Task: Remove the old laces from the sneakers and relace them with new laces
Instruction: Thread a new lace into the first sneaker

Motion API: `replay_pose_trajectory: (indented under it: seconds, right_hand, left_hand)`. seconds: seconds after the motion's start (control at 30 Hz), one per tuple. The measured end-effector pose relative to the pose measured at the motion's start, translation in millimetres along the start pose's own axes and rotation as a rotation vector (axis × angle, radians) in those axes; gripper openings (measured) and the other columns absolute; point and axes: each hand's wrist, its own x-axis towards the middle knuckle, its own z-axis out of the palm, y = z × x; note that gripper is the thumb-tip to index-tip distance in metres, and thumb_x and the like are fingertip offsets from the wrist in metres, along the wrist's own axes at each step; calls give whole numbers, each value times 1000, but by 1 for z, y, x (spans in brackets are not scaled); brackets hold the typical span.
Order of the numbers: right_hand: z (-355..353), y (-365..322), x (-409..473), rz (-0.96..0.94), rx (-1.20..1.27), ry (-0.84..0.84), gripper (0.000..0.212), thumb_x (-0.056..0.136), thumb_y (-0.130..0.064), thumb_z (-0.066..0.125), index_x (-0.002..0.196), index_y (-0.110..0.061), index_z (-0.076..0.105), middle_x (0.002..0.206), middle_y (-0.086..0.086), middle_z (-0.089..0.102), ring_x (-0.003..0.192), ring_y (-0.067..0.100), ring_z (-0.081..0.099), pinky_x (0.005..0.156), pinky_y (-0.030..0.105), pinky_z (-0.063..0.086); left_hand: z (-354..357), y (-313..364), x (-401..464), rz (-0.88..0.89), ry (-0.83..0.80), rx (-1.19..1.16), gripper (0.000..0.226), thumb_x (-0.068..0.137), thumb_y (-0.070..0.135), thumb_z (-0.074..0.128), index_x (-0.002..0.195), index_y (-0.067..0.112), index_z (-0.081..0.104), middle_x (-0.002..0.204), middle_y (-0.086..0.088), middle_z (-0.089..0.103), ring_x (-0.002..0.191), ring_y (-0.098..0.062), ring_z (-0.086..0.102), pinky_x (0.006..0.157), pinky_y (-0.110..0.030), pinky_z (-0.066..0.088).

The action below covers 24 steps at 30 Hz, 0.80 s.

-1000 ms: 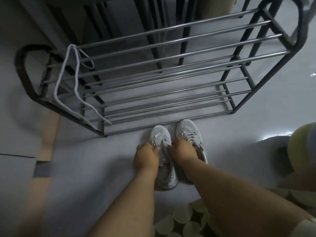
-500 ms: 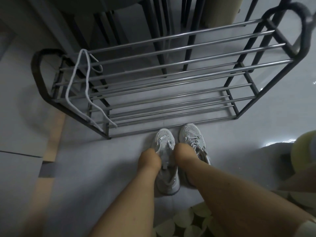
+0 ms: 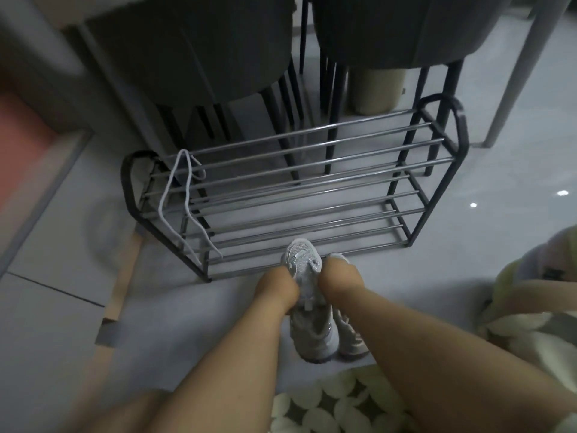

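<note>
Grey floor tiles and the shoe rack (image 3: 312, 189) sit further off now than a second ago as the view pulls back and up, chairs (image 3: 193, 48) coming into sight behind, while a loose white lace (image 3: 175, 195) hangs on over the rack's left end as before. Both hands stay down at the left sneaker (image 3: 304, 270), the left hand (image 3: 276, 287) and right hand (image 3: 338, 281) pressed in on either side of its tongue with the other sneaker (image 3: 349, 339) just beside. Their fingers are tucked under, so I cannot tell what they grip; this shoe looks mid-lacing, far from done.
</note>
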Motion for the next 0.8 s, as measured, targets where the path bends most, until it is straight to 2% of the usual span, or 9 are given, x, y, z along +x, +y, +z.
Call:
replay_pose_trajectory:
  seconds: [0.07, 0.17, 0.3, 0.4, 0.57, 0.8]
  right_hand:
    - [-15, -3, -12, -7, -17, 29, 29, 93, -23, 42, 112, -10, 61, 118, 13, 62, 111, 33, 57, 95, 38, 47]
    - [-39, -12, -29, -36, -29, 64, 28, 95, -15, 42, 116, -7, 59, 120, 15, 62, 112, 33, 57, 90, 36, 45]
    - [-70, -23, -56, -93, -41, 192, 23, 94, -16, 44, 108, -5, 60, 114, 15, 63, 106, 33, 60, 80, 33, 46]
    - [-93, -31, -81, -163, -58, 267, 22, 94, -17, 44, 102, -4, 60, 108, 16, 65, 100, 33, 61, 73, 32, 43]
    - [-126, -34, -131, -295, -50, 397, 18, 95, -23, 42, 90, -9, 52, 97, 13, 64, 88, 31, 60, 67, 31, 42]
    - [-142, -22, -206, -400, 29, 481, 24, 94, -30, 42, 90, -9, 53, 81, 7, 59, 78, 28, 58, 63, 33, 43]
  left_hand:
    - [-11, 9, -11, 33, 15, -14, 28, 73, 18, 47, 91, 8, 66, 93, -18, 71, 82, -34, 70, 75, -42, 60]
    - [-29, 22, -32, 109, 58, 9, 30, 70, 15, 41, 87, 10, 65, 91, -17, 72, 82, -32, 70, 78, -40, 59]
    - [-64, 41, -74, 206, 154, -18, 6, 75, 13, 46, 73, 12, 52, 90, -18, 71, 82, -33, 69, 75, -37, 58]
    - [-84, 49, -103, 272, 249, -78, 16, 80, 13, 47, 65, 16, 41, 88, -18, 69, 74, -33, 66, 65, -36, 56]
    - [-103, 47, -146, 401, 371, -156, 13, 77, 23, 42, 65, 17, 41, 70, -14, 67, 66, -32, 68, 65, -47, 58]
    - [-98, 40, -215, 492, 526, -234, 18, 82, 25, 45, 70, 13, 45, 66, -14, 65, 63, -30, 66, 62, -50, 56]
